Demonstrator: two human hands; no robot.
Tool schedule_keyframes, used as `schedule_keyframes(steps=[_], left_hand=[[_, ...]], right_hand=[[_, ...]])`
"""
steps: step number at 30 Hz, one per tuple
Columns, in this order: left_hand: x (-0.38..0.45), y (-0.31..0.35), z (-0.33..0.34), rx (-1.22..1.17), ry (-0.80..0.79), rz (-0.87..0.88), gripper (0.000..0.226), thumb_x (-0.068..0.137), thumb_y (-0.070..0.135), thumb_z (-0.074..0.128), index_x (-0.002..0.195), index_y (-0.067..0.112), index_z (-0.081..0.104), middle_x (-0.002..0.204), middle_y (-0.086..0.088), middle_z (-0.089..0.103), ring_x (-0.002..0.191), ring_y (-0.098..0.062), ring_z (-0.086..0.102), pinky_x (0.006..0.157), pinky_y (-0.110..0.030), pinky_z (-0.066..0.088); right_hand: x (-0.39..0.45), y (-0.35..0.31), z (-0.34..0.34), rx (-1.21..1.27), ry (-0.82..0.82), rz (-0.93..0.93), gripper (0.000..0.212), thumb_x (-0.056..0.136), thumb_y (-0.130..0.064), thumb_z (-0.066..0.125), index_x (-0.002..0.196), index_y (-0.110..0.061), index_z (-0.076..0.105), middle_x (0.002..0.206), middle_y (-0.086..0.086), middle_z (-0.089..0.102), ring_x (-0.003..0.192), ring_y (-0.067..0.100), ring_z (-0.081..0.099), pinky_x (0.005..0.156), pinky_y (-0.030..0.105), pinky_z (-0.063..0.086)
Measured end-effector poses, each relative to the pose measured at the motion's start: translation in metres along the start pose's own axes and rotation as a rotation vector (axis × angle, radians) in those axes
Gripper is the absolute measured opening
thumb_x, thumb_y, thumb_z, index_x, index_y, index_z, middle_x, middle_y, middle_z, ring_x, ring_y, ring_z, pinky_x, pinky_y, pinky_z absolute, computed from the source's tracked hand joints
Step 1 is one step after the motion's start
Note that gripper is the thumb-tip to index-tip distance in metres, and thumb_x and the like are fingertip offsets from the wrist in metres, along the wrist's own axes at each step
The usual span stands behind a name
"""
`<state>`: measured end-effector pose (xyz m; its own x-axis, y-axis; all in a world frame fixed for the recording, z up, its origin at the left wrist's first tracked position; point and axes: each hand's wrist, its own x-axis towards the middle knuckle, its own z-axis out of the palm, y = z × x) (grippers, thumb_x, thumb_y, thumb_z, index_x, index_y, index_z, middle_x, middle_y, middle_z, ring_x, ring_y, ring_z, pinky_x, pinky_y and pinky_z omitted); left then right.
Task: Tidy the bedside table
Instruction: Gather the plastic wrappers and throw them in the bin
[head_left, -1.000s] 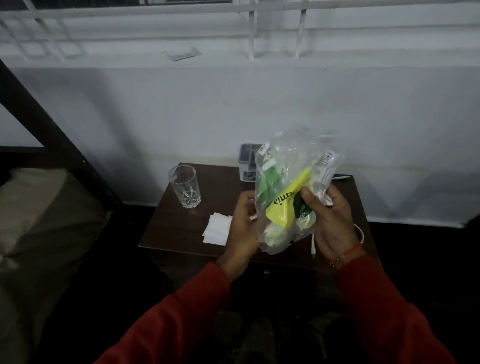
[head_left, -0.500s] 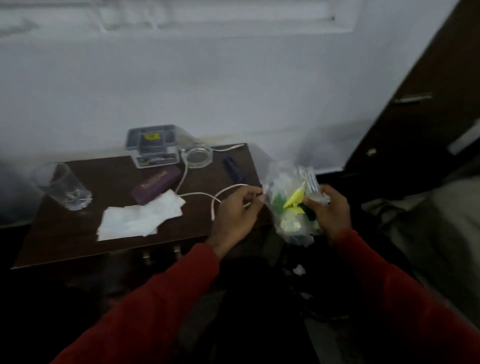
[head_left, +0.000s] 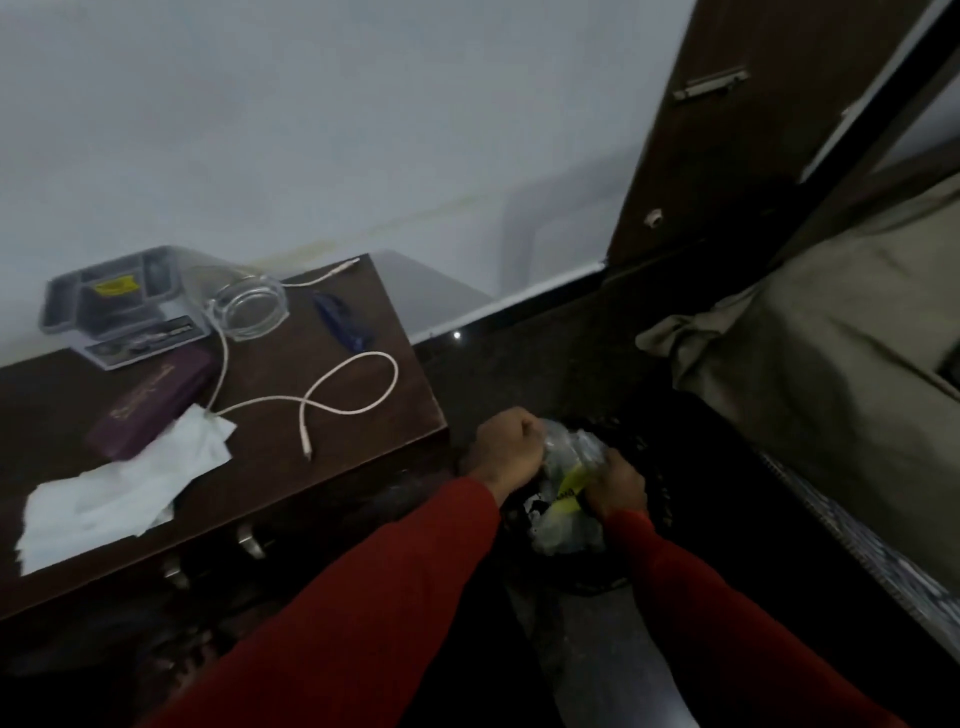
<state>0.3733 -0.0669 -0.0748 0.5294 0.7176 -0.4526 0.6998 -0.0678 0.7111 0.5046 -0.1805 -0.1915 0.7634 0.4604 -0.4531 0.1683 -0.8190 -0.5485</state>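
Note:
A clear plastic bag with yellow and green wrappers inside sits low to the right of the dark wooden bedside table, over a dark bin on the floor. My left hand grips the bag's top left and my right hand grips its right side. On the table lie a white cable, white tissues, a maroon case, a blue pen, a glass lying on its side and a grey box.
A white wall runs behind the table. A dark wooden door stands at the upper right. A bed with an olive sheet fills the right side. Dark floor lies between the table and the bed.
The view has swung right and down. Both hands have carried the bag off the table side and lowered it to the dark bin on the floor.

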Motion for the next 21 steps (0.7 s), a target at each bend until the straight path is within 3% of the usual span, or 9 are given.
schedule_keyframes(steps=[5, 8, 10, 11, 13, 16, 21], left_hand=[[0.006, -0.019, -0.003, 0.084, -0.057, -0.005, 0.023, 0.100, 0.024, 0.047, 0.097, 0.030, 0.069, 0.108, 0.000, 0.069, 0.096, -0.021, 0.068, 0.083, -0.032, 0.055], [0.009, -0.019, 0.000, 0.133, -0.077, 0.023, 0.022, 0.100, 0.030, 0.048, 0.086, 0.037, 0.063, 0.102, 0.002, 0.069, 0.093, -0.020, 0.067, 0.086, -0.038, 0.057], [0.009, -0.019, 0.002, 0.156, -0.082, 0.037, 0.022, 0.098, 0.035, 0.050, 0.079, 0.038, 0.060, 0.101, 0.005, 0.069, 0.095, -0.019, 0.067, 0.090, -0.043, 0.057], [0.009, -0.019, 0.003, 0.164, -0.079, 0.039, 0.022, 0.096, 0.039, 0.051, 0.076, 0.039, 0.059, 0.100, 0.005, 0.068, 0.096, -0.020, 0.067, 0.091, -0.044, 0.056], [0.008, -0.019, 0.002, 0.178, -0.059, 0.038, 0.021, 0.094, 0.044, 0.051, 0.075, 0.039, 0.059, 0.103, 0.004, 0.069, 0.098, -0.023, 0.067, 0.091, -0.046, 0.056], [0.007, -0.018, -0.002, 0.175, 0.004, 0.057, 0.018, 0.095, 0.044, 0.051, 0.083, 0.037, 0.062, 0.105, 0.002, 0.069, 0.098, -0.023, 0.066, 0.090, -0.045, 0.056], [0.001, -0.013, -0.006, 0.111, 0.143, 0.117, 0.019, 0.097, 0.043, 0.050, 0.089, 0.033, 0.064, 0.100, 0.004, 0.068, 0.091, -0.016, 0.064, 0.077, -0.035, 0.053]], right_hand=[[0.018, 0.007, 0.026, -0.192, -0.177, 0.100, 0.059, 0.088, -0.020, 0.063, 0.144, -0.020, 0.045, 0.140, 0.017, 0.052, 0.128, 0.037, 0.051, 0.104, 0.042, 0.045], [0.024, 0.018, 0.044, -0.478, -0.283, 0.138, 0.077, 0.092, -0.035, 0.061, 0.155, -0.019, 0.020, 0.159, 0.008, 0.027, 0.145, 0.032, 0.026, 0.117, 0.043, 0.026], [0.026, 0.027, 0.051, -0.496, -0.317, 0.175, 0.095, 0.087, -0.044, 0.067, 0.157, -0.020, 0.006, 0.164, 0.010, 0.010, 0.150, 0.036, 0.011, 0.118, 0.047, 0.020], [0.025, 0.030, 0.052, -0.448, -0.289, 0.191, 0.097, 0.085, -0.045, 0.070, 0.156, -0.025, 0.007, 0.163, 0.011, 0.008, 0.149, 0.038, 0.010, 0.117, 0.051, 0.024], [0.022, 0.033, 0.052, -0.411, -0.114, 0.162, 0.077, 0.086, -0.045, 0.066, 0.148, -0.029, 0.024, 0.155, 0.012, 0.022, 0.142, 0.040, 0.022, 0.107, 0.054, 0.036], [0.016, 0.028, 0.044, -0.530, 0.119, 0.005, 0.047, 0.093, -0.043, 0.052, 0.133, -0.019, 0.046, 0.134, 0.014, 0.043, 0.128, 0.038, 0.040, 0.096, 0.049, 0.045], [0.013, 0.008, 0.015, -0.521, 0.046, -0.308, 0.033, 0.098, -0.034, 0.047, 0.122, -0.012, 0.052, 0.124, 0.014, 0.051, 0.115, 0.035, 0.055, 0.083, 0.044, 0.050]])
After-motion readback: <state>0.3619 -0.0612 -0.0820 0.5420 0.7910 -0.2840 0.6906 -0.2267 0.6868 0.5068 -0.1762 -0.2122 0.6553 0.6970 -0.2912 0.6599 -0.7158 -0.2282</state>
